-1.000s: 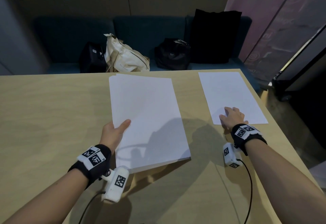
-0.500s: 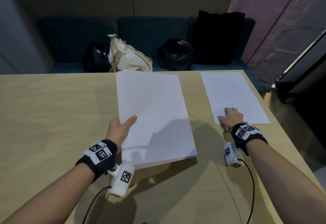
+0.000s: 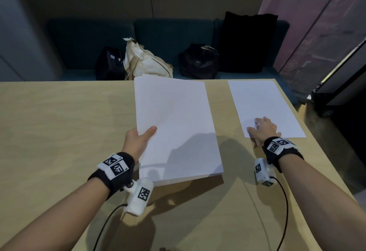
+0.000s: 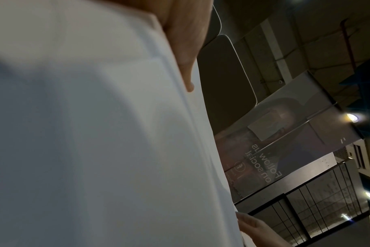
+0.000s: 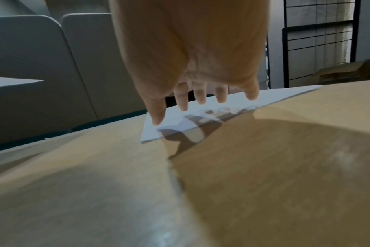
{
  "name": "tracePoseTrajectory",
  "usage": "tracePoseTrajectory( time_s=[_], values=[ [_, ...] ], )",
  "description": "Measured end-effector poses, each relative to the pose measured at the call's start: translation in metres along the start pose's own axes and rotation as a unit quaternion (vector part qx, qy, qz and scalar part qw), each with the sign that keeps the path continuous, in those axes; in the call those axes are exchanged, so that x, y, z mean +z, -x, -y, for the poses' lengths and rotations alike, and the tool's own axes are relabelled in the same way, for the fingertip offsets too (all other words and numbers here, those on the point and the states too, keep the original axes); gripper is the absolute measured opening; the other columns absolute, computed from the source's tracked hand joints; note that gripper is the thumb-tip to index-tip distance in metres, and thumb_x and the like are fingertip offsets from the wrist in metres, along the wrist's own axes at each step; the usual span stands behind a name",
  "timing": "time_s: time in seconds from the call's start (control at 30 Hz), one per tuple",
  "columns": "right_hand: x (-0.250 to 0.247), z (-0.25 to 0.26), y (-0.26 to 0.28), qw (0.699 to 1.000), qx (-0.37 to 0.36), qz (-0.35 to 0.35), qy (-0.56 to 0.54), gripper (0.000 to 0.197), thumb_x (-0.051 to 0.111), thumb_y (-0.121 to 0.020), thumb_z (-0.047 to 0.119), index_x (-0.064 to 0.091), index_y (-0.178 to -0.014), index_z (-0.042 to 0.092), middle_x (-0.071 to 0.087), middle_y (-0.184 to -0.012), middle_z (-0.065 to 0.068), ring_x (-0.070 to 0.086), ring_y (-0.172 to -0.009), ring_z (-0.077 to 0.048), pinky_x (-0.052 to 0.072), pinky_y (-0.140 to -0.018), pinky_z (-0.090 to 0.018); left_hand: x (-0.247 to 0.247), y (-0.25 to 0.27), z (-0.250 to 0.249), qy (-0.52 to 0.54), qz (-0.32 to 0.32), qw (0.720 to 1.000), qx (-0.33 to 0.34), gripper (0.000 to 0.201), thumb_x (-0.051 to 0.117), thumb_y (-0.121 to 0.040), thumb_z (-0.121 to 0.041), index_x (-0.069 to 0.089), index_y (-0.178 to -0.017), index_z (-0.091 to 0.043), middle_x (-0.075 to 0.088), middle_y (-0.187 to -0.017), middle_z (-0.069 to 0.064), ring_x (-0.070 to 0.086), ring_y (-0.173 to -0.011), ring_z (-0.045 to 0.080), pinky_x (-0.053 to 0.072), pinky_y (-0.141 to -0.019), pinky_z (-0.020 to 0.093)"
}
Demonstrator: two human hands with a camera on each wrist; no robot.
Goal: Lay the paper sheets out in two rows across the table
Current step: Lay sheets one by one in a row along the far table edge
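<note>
Pressing right hand (image 3: 264,129), fingers spread

The underside of the stack of paper sheets (image 4: 95,133) fills the left and centre of the left wrist view, white with grey shading. At least 2 sheet edges show as thin parallel lines running down the right side of the stack. The left hand (image 4: 184,38) enters from the top edge, and 1 of its fingers (image 4: 188,80) lies flat against the paper. At the bottom edge, part of another hand (image 4: 256,229) shows just beside the stack's edge. Behind the paper stand dark rounded panels (image 4: 226,83), a poster (image 4: 285,142) with the words "Follow us on social", a black grid frame (image 4: 327,200) and 3 ceiling lights (image 4: 352,117).
</note>
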State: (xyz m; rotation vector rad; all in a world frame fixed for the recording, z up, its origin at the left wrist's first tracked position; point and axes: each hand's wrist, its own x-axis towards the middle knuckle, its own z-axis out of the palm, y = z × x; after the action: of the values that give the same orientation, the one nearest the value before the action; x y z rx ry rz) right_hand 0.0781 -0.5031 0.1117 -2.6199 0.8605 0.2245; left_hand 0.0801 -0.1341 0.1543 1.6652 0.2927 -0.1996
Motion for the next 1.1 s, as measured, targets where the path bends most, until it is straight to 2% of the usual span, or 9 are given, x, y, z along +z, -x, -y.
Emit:
tracePoseTrajectory(
  time_s=[0.1, 0.2, 0.27, 0.37, 0.6, 0.73, 0.9, 1.0, 1.1],
  values=[
    [-0.010, 0.020, 0.014, 0.988, -0.072, -0.031, -0.131, 0.038, 0.054, -0.092, 0.027, 0.058, -0.122, 0.005, 0.052, -0.137, -0.014, 0.048, -0.123, -0.033, 0.036, -0.102, -0.040, 0.002, -0.001, -0.003, -0.001, 0.004, 1.000, 0.001, 0.035, 0.061, -0.088, -0.018, 0.059, -0.118, 0.001, 0.066, -0.106, 0.010, 0.063, -0.096, 0.025, 0.047, -0.085, 0.031],
    [-0.018, 0.052, 0.044, 0.945, -0.127, 0.094, -0.287, 0.026, 0.056, -0.091, 0.029, 0.064, -0.098, 0.005, 0.069, -0.101, -0.019, 0.061, -0.078, -0.026, 0.047, -0.074, -0.030, 0.003, -0.001, -0.004, 0.012, 0.004, 1.000, -0.002, 0.035, 0.061, -0.088, -0.018, 0.059, -0.118, 0.001, 0.066, -0.107, 0.011, 0.064, -0.098, 0.026, 0.047, -0.086, 0.032],
    [-0.018, 0.071, 0.065, 0.921, -0.135, 0.171, -0.323, 0.018, 0.064, -0.087, 0.026, 0.060, -0.091, 0.008, 0.064, -0.079, -0.010, 0.058, -0.063, -0.019, 0.049, -0.062, -0.022, 0.004, -0.001, -0.006, 0.022, 0.000, 1.000, 0.000, 0.036, 0.062, -0.088, -0.018, 0.059, -0.119, 0.000, 0.066, -0.109, 0.011, 0.063, -0.099, 0.026, 0.047, -0.087, 0.032],
    [-0.006, 0.086, 0.079, 0.922, -0.143, 0.157, -0.325, 0.023, 0.075, -0.077, 0.013, 0.053, -0.073, 0.011, 0.049, -0.063, 0.001, 0.049, -0.057, -0.012, 0.041, -0.052, -0.018, 0.005, 0.001, -0.007, 0.033, -0.019, 0.999, 0.007, 0.036, 0.063, -0.087, -0.018, 0.059, -0.118, 0.001, 0.065, -0.108, 0.010, 0.062, -0.099, 0.024, 0.046, -0.087, 0.031],
    [0.012, 0.093, 0.076, 0.916, -0.104, 0.025, -0.388, 0.042, 0.069, -0.081, 0.008, 0.042, -0.049, 0.010, 0.037, -0.055, -0.003, 0.035, -0.053, -0.015, 0.032, -0.054, -0.021, 0.004, 0.003, -0.005, 0.050, -0.033, 0.998, 0.003, 0.034, 0.065, -0.086, -0.016, 0.059, -0.115, 0.000, 0.064, -0.106, 0.009, 0.062, -0.095, 0.023, 0.046, -0.083, 0.030],
    [0.016, 0.092, 0.066, 0.912, -0.107, 0.042, -0.393, 0.032, 0.060, -0.089, 0.011, 0.061, -0.072, -0.017, 0.043, -0.075, -0.010, 0.037, -0.070, -0.019, 0.031, -0.067, -0.027, -0.002, 0.002, -0.004, 0.034, -0.036, 0.999, 0.014, 0.035, 0.062, -0.087, -0.017, 0.058, -0.118, 0.000, 0.062, -0.107, 0.007, 0.060, -0.097, 0.022, 0.044, -0.084, 0.028],
    [0.014, 0.096, 0.055, 0.907, -0.102, 0.009, -0.408, 0.023, 0.060, -0.090, 0.012, 0.068, -0.098, -0.009, 0.060, -0.090, -0.007, 0.053, -0.088, -0.016, 0.041, -0.083, -0.028, -0.013, -0.001, -0.003, 0.021, -0.048, 0.998, 0.016, 0.037, 0.062, -0.088, -0.018, 0.058, -0.119, 0.000, 0.062, -0.107, 0.006, 0.059, -0.097, 0.020, 0.043, -0.084, 0.028],
    [0.011, 0.099, 0.044, 0.926, -0.104, -0.012, -0.362, 0.014, 0.059, -0.090, 0.014, 0.066, -0.091, 0.001, 0.059, -0.081, -0.005, 0.052, -0.086, -0.019, 0.040, -0.081, -0.028, -0.019, -0.001, -0.003, 0.023, -0.057, 0.998, 0.013, 0.036, 0.061, -0.089, -0.017, 0.057, -0.120, 0.001, 0.061, -0.107, 0.007, 0.059, -0.096, 0.020, 0.043, -0.083, 0.027],
    [0.007, 0.099, 0.031, 0.943, -0.059, -0.048, -0.323, 0.016, 0.057, -0.090, 0.014, 0.066, -0.092, 0.000, 0.058, -0.089, -0.009, 0.051, -0.088, -0.020, 0.038, -0.080, -0.025, -0.029, -0.001, -0.001, 0.019, -0.076, 0.997, 0.015, 0.037, 0.061, -0.089, -0.018, 0.057, -0.121, 0.001, 0.062, -0.111, 0.009, 0.059, -0.097, 0.020, 0.042, -0.083, 0.027]
  ],
)
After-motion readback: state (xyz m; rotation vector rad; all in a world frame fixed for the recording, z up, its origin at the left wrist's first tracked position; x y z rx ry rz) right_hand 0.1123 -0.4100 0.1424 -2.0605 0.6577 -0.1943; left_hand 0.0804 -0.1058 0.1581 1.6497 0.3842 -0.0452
